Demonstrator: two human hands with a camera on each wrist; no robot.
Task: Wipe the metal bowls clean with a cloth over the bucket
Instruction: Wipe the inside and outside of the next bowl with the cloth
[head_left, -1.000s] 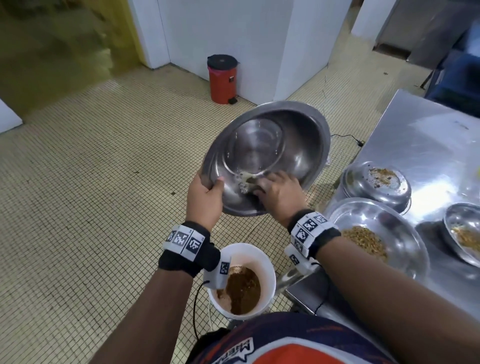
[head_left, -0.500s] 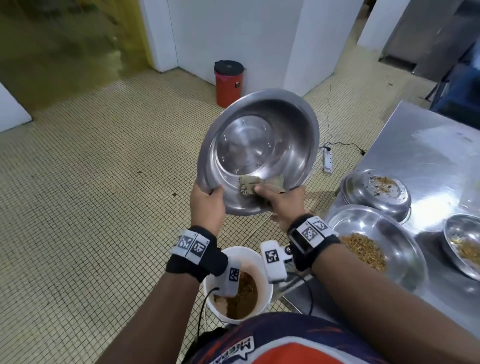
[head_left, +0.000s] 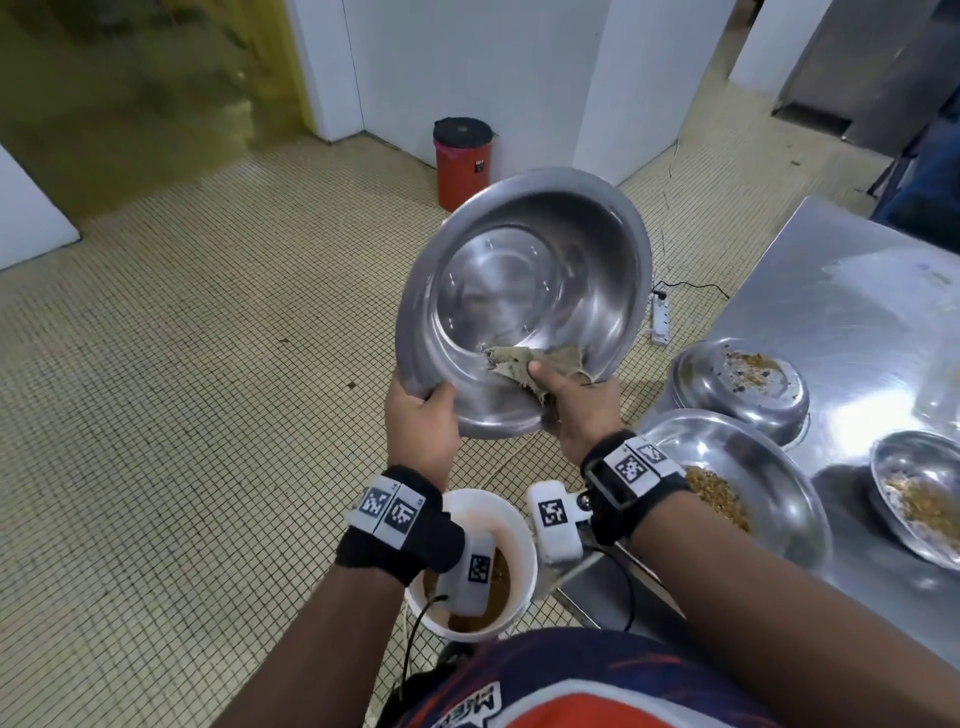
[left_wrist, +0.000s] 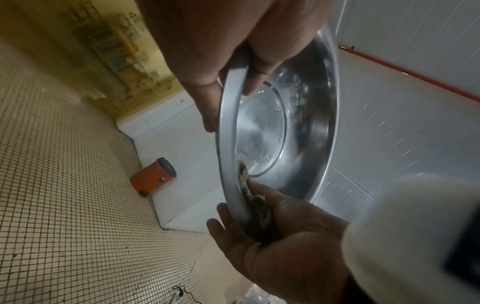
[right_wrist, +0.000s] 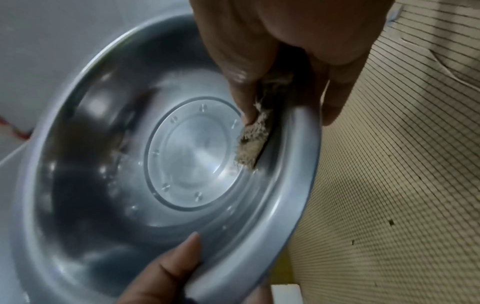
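Observation:
A large metal bowl (head_left: 524, 296) is held up tilted, its shiny inside facing me, above and beyond the white bucket (head_left: 522, 525) on the floor. My left hand (head_left: 421, 415) grips the bowl's lower left rim, thumb inside (right_wrist: 179, 259). My right hand (head_left: 576, 400) pinches a frayed beige cloth (head_left: 535, 361) against the bowl's lower inner wall, thumb on the cloth and fingers behind the rim (left_wrist: 259, 209). The cloth (right_wrist: 254, 142) lies beside the bowl's flat base. Brown residue sits in the bucket.
A steel table (head_left: 841, 312) stands at right with an upturned bowl (head_left: 737, 389) and two bowls holding brown scraps (head_left: 727, 493), (head_left: 919, 499). A red pedal bin (head_left: 462, 161) stands by the white wall. A power strip (head_left: 661, 322) lies on the tiled floor.
The bowl has been raised and tipped more upright toward me. My right hand with the cloth has slid from the lower middle toward the lower right inner wall.

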